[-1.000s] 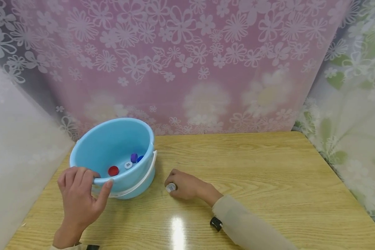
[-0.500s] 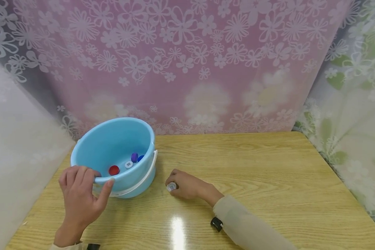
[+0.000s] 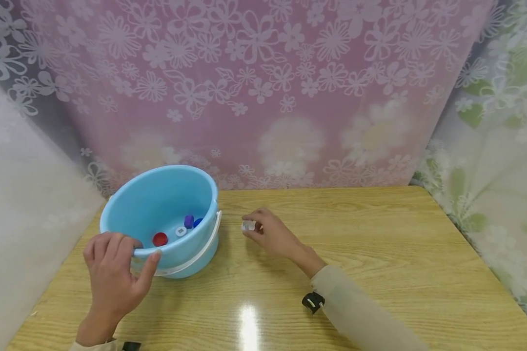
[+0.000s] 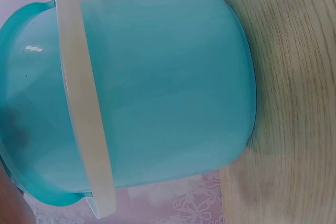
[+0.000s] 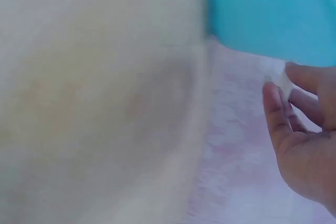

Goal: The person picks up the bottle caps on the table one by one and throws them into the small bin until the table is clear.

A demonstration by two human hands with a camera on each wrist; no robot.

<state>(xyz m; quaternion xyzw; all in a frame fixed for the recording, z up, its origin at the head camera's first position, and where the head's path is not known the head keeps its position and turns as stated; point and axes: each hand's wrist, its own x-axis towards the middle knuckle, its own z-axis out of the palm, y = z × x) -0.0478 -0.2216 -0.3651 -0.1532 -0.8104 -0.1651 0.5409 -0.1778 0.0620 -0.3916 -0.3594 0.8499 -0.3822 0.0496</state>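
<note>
A light blue bucket (image 3: pixel 189 256) stands upright on the table, its white handle (image 3: pixel 202 248) hanging down against the side. My left hand (image 3: pixel 114 278) grips the near rim, fingers over the inside and thumb outside. Inside the bucket lie a red bottle cap (image 3: pixel 160 239), a white one with a printed mark (image 3: pixel 181 231), a purple one (image 3: pixel 189 221) and a partly hidden blue one (image 3: pixel 197 222). To the right of the bucket, my right hand (image 3: pixel 274 236) pinches a white bottle cap (image 3: pixel 248 225) between thumb and fingers, above the table. The right wrist view is blurred.
The wooden table (image 3: pixel 355 243) reaches back to a pink floral curtain (image 3: pixel 268 97). Pale curtains hang at the left and right sides. A black strap piece (image 3: pixel 313 302) sits at the right wrist.
My right hand has risen from near the table with the white bottle cap and moved away from me, slightly right. The left hand keeps its grip on the bucket's rim.
</note>
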